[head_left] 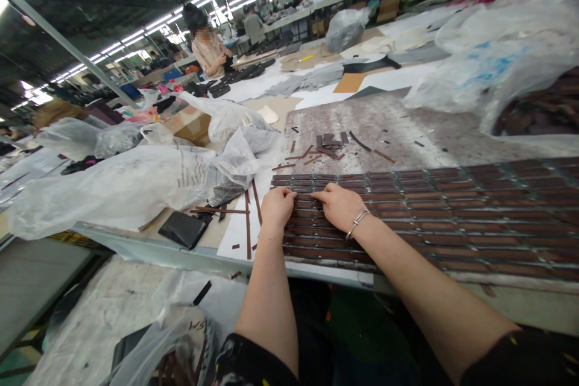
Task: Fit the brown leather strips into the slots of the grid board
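My left hand [277,210] is closed, with thumb and forefinger pinched at the left end of a row of narrow brown strips [429,217]. A hand's width to the right, my right hand [340,210], with a metal bracelet at its wrist, has its thumb and forefinger together on the same row. A thin brown strip seems to run between both sets of fingertips, though the fingers partly cover it. The strips lie side by side in long parallel rows, with dark, shiny joins between the pieces. Loose strip offcuts [330,146] lie just behind the rows.
To the left are a black phone-like flat object [184,229] and large clear plastic bags [136,184]. Another plastic bag [534,66], holding brown pieces, stands at the right. A co-worker [208,48] stands across the tables. Below the table edge, a bag [190,338] contains strips.
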Available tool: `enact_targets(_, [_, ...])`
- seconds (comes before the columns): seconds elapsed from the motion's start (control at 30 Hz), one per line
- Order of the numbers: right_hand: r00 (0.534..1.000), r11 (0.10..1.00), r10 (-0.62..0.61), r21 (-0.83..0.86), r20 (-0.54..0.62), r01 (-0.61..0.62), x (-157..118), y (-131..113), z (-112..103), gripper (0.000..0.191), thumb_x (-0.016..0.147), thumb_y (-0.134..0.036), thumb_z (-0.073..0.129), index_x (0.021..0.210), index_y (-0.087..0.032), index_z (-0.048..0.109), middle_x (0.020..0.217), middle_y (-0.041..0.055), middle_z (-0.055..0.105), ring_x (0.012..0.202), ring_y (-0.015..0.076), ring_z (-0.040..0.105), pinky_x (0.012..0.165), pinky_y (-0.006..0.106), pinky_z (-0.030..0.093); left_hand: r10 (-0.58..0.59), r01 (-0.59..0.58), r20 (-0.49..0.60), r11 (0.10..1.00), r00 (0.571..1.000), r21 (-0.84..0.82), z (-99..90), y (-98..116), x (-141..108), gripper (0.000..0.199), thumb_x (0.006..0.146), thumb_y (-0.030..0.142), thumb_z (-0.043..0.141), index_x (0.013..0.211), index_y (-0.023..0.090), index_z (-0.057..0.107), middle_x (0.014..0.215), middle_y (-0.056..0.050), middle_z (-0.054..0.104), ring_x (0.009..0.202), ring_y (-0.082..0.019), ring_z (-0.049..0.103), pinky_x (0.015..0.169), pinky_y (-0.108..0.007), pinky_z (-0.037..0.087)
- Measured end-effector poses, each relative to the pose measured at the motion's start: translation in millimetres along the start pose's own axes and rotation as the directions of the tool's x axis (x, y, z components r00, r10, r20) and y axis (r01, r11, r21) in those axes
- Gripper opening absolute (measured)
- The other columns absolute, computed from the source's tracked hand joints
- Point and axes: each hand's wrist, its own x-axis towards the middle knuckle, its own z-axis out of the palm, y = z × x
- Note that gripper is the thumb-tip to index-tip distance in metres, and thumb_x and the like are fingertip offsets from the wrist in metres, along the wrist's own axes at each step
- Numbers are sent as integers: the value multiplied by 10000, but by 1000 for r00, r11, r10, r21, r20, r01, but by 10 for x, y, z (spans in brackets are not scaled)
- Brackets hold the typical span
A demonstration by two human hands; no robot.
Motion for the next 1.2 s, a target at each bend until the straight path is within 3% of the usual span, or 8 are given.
enact_targets(0.4, [999,994,-24,-102,46,28,4,-81,-12,438,885,-200,351,1238,-400,517,970,75,511,813,203,554,635,279,409,-13,16,-28,994,1000,111,16,21,-11,221,794,357,506,745,218,670,763,-63,676,744,-220,596,660,-296,400])
enact_targets(0.6, [999,992,-41,-122,22,43,-7,-100,-13,401,902,-219,346,1218,-372,540,944,85,512,813,205,543,634,282,389,16,-12,-47,997,999,79,11,33,-21,213,794,344,499,732,222,662,767,-56,677,736,-215,595,643,-291,391])
enact_targets(0.87, [998,988,-65,-141,9,66,-6,-150,-8,362,888,-185,376,1154,-307,589,942,95,518,830,223,532,638,298,375,-28,33,-52,995,998,92,4,20,-22,238,781,399,511,730,228,668,734,-45,674,734,-213,596,645,-290,393])
enact_targets(1.2, [997,990,-70,-126,-26,66,-13,-156,-7,323,884,-185,393,1086,-297,618,947,83,533,884,227,493,690,328,325,-96,103,-38,946,995,307,56,140,-41,265,834,357,433,818,213,655,872,-92,682,847,-236,618,701,-318,430])
